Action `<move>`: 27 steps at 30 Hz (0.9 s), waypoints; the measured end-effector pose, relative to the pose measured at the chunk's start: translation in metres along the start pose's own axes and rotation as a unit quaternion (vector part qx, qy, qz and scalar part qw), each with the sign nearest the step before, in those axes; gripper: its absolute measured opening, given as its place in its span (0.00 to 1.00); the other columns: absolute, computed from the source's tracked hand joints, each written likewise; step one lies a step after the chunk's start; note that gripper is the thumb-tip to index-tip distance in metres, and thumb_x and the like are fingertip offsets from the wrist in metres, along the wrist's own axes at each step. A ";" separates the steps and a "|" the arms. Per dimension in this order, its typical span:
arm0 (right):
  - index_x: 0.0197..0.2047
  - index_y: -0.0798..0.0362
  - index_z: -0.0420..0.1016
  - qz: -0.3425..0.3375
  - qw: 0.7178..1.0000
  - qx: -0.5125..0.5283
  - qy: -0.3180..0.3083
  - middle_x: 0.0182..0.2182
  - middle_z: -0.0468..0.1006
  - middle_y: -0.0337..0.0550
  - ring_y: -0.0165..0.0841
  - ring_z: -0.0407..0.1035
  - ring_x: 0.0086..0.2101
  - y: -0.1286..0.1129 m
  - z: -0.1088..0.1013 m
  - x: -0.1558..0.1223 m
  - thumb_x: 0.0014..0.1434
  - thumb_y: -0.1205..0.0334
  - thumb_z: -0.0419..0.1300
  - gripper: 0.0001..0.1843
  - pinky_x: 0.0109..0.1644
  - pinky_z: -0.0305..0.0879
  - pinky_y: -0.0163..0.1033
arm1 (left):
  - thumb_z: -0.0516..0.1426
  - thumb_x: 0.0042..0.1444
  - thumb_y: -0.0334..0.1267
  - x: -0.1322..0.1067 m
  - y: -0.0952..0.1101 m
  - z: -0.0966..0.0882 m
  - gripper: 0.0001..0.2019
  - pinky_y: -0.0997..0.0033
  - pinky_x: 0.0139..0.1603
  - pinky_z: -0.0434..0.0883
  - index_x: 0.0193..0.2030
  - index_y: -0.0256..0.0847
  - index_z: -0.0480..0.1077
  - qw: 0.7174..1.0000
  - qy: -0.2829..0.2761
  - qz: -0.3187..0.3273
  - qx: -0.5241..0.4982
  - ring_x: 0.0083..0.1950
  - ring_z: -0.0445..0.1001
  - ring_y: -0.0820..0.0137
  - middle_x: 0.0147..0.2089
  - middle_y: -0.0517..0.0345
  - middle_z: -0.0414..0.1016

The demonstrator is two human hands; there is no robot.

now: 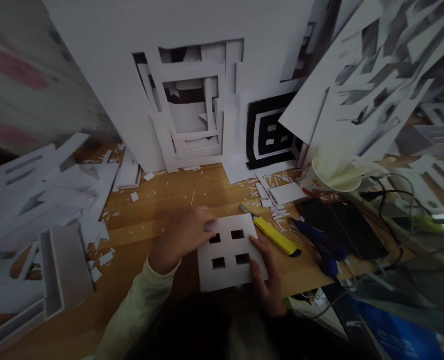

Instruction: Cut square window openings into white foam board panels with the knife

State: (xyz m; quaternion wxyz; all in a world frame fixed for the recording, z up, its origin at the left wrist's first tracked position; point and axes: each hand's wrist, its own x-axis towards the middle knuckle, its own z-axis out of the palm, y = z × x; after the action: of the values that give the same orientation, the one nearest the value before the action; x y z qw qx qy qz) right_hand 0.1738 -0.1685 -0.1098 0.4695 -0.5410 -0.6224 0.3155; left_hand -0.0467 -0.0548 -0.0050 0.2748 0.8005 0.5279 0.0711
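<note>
A white foam-board panel (pixel 227 250) with square window holes is between my hands at the table's front edge. My left hand (pixel 186 232) is at the panel's upper left, its thumb and fingers closed near the top left hole. What sits in that pinch, if anything, is too small to tell. On the opposite side, my right hand (pixel 267 275) grips the panel's right edge with bent fingers. A yellow utility knife (pixel 276 236) lies just beyond the panel's upper right corner, its blade out.
Large white boards (pixel 199 110) with cut-outs lean at the back. Board offcuts (pixel 67 200) pile up on the left. To the right are a paper cup (pixel 332 175), two phones (pixel 357 227), a blue glue gun (pixel 321 245) and cables (pixel 405 200). Small scraps (pixel 278 210) litter the wooden table (pixel 139 210).
</note>
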 end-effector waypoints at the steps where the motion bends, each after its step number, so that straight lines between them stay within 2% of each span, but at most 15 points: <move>1: 0.67 0.43 0.65 0.000 1.000 -0.002 0.001 0.65 0.67 0.47 0.47 0.62 0.64 0.000 0.000 0.000 0.70 0.59 0.51 0.23 0.65 0.64 0.58 | 0.62 0.57 0.37 0.001 -0.001 0.000 0.05 0.64 0.43 0.71 0.39 0.43 0.80 1.000 -0.010 -0.004 0.009 0.41 0.78 0.62 0.39 0.56 0.80; 3: 0.66 0.43 0.65 -0.002 1.000 -0.011 0.004 0.65 0.67 0.48 0.48 0.63 0.64 -0.001 0.000 0.001 0.70 0.59 0.52 0.23 0.65 0.64 0.59 | 0.64 0.56 0.36 0.002 -0.003 -0.001 0.07 0.64 0.43 0.71 0.41 0.43 0.80 1.000 -0.025 -0.012 0.005 0.43 0.78 0.62 0.41 0.56 0.80; 7: 0.66 0.43 0.65 -0.005 1.000 -0.014 0.003 0.64 0.68 0.48 0.48 0.63 0.63 -0.002 0.000 0.001 0.69 0.60 0.52 0.23 0.64 0.65 0.59 | 0.65 0.53 0.34 0.002 -0.010 0.001 0.08 0.65 0.45 0.72 0.42 0.41 0.79 0.997 -0.015 -0.017 -0.077 0.44 0.78 0.65 0.42 0.57 0.80; 9: 0.66 0.43 0.65 -0.005 1.000 -0.014 0.004 0.64 0.68 0.47 0.48 0.63 0.63 -0.002 -0.001 0.001 0.69 0.60 0.53 0.23 0.64 0.64 0.59 | 0.65 0.52 0.35 -0.002 -0.014 0.007 0.09 0.64 0.50 0.73 0.42 0.41 0.78 0.991 0.007 -0.018 -0.134 0.47 0.78 0.65 0.45 0.56 0.80; 11: 0.66 0.43 0.66 -0.007 1.000 -0.017 0.004 0.64 0.68 0.48 0.48 0.63 0.63 -0.001 -0.002 0.001 0.69 0.59 0.52 0.23 0.64 0.64 0.60 | 0.65 0.54 0.38 -0.009 -0.019 0.018 0.12 0.61 0.58 0.71 0.46 0.41 0.78 0.978 0.056 -0.023 -0.197 0.54 0.76 0.64 0.52 0.54 0.79; 13: 0.66 0.45 0.66 -0.010 1.000 -0.019 0.004 0.64 0.68 0.49 0.48 0.63 0.63 -0.001 -0.002 0.001 0.70 0.60 0.52 0.23 0.64 0.64 0.60 | 0.61 0.60 0.43 -0.019 -0.022 0.032 0.15 0.58 0.65 0.67 0.52 0.43 0.76 0.952 0.125 -0.058 -0.275 0.62 0.73 0.63 0.60 0.52 0.77; 15: 0.66 0.45 0.66 -0.017 1.000 -0.016 0.002 0.64 0.69 0.49 0.48 0.63 0.63 -0.001 -0.002 0.001 0.70 0.60 0.53 0.23 0.63 0.64 0.59 | 0.55 0.65 0.49 -0.029 -0.022 0.049 0.18 0.57 0.65 0.68 0.55 0.43 0.76 0.901 0.187 -0.129 -0.369 0.63 0.73 0.63 0.61 0.51 0.77; 17: 0.66 0.45 0.66 -0.025 1.000 -0.013 0.005 0.63 0.70 0.49 0.47 0.64 0.63 -0.001 -0.002 0.002 0.70 0.60 0.53 0.23 0.63 0.65 0.57 | 0.54 0.65 0.53 -0.038 -0.020 0.065 0.20 0.59 0.61 0.71 0.54 0.43 0.77 0.847 0.218 -0.186 -0.449 0.59 0.76 0.61 0.59 0.50 0.79; 19: 0.67 0.44 0.65 -0.031 0.999 -0.012 0.007 0.62 0.70 0.48 0.46 0.64 0.62 -0.001 -0.002 0.002 0.70 0.60 0.53 0.23 0.63 0.64 0.56 | 0.56 0.63 0.54 -0.043 -0.018 0.078 0.21 0.61 0.58 0.72 0.54 0.44 0.78 0.815 0.225 -0.201 -0.495 0.57 0.77 0.60 0.59 0.50 0.79; 23: 0.67 0.43 0.65 -0.030 0.999 -0.018 0.004 0.62 0.71 0.46 0.45 0.64 0.62 0.001 -0.003 0.003 0.70 0.59 0.53 0.23 0.64 0.63 0.54 | 0.60 0.61 0.53 -0.043 -0.017 0.086 0.20 0.63 0.61 0.69 0.55 0.46 0.78 0.813 0.243 -0.183 -0.496 0.61 0.74 0.60 0.60 0.53 0.78; 27: 0.67 0.43 0.65 -0.030 0.999 -0.014 0.006 0.62 0.71 0.46 0.44 0.65 0.62 0.001 -0.003 0.003 0.70 0.59 0.53 0.23 0.63 0.65 0.52 | 0.60 0.59 0.52 -0.041 -0.017 0.083 0.19 0.65 0.56 0.70 0.51 0.44 0.79 0.805 0.237 -0.183 -0.513 0.57 0.76 0.61 0.56 0.53 0.80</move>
State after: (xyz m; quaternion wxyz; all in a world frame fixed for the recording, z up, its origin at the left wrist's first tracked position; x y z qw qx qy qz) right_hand 0.1765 -0.1657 -0.1088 0.4750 -0.5305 -0.6398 0.2890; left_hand -0.0443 -0.1161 -0.0758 0.5198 0.3894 0.6000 0.4671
